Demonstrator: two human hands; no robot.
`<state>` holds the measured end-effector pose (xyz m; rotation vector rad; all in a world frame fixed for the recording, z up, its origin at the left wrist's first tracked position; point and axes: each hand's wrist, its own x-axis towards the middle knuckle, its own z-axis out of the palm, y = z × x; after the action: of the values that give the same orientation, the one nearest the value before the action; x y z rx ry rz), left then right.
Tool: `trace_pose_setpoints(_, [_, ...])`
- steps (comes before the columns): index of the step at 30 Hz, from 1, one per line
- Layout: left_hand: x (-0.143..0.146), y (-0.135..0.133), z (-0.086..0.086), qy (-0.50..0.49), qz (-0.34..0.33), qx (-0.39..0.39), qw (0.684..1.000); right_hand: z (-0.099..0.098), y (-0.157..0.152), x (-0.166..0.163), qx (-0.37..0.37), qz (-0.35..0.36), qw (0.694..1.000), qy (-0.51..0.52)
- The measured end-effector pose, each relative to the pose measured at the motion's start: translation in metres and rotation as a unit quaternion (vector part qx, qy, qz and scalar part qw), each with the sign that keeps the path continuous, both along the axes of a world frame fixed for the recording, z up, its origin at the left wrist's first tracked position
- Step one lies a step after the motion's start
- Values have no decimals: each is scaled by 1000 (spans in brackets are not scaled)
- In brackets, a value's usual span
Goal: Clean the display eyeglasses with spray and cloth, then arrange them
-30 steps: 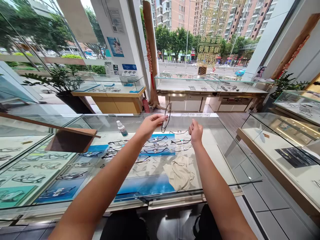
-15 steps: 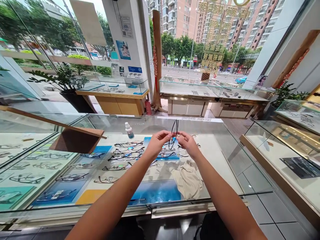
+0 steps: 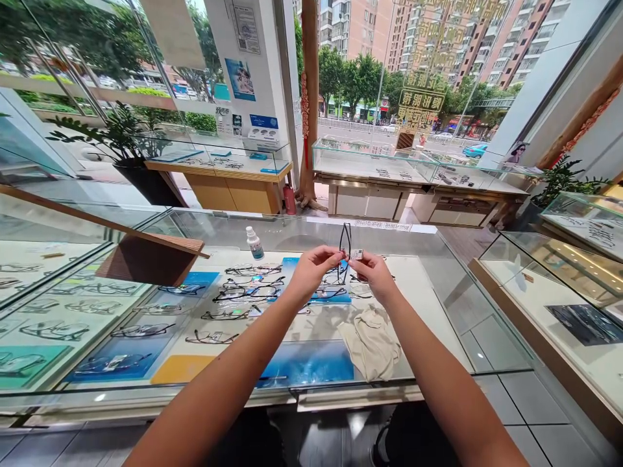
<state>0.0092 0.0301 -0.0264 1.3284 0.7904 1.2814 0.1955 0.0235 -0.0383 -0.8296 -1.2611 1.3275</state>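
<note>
Fingers (image 3: 327, 254) of the left hand (image 3: 311, 272) and the right hand (image 3: 376, 277) pinch closed on a thin black pair of glasses (image 3: 345, 239), held upright above the glass bench (image 3: 438, 305), with a small tag (image 3: 357, 254) attached. A twist or loose pinch could likely bend the slim frame or drop it onto the glass near the beige cloth (image 3: 372, 344).

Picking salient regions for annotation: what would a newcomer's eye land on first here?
First, the left hand and right hand pinching black-framed glasses upright above the middle of the glass counter. Next, the rows of display frames under the glass left of the hands, a small white bottle standing beyond them, and a beige cloth crumpled on the glass nearer the camera.
</note>
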Motion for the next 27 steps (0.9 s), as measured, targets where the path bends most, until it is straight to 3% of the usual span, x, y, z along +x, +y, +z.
trace_pose_setpoints(11, [-3, 1, 1, 22, 3, -9, 1000, 0, 2, 4, 8, -19, 1000, -7])
trace_pose_setpoints(16, [-8, 12, -5, 40, 30, 49, 998, 8, 1, 14, 40, -135, 989, -46])
trace_pose_setpoints(23, [-14, 18, -12, 138, 63, 106, 983, 17, -5, 23, 94, -295, 947, -89])
trace_pose_setpoints(27, [-16, 17, -10, 175, 70, 123, 974, 17, -3, 25, 123, -347, 926, -85])
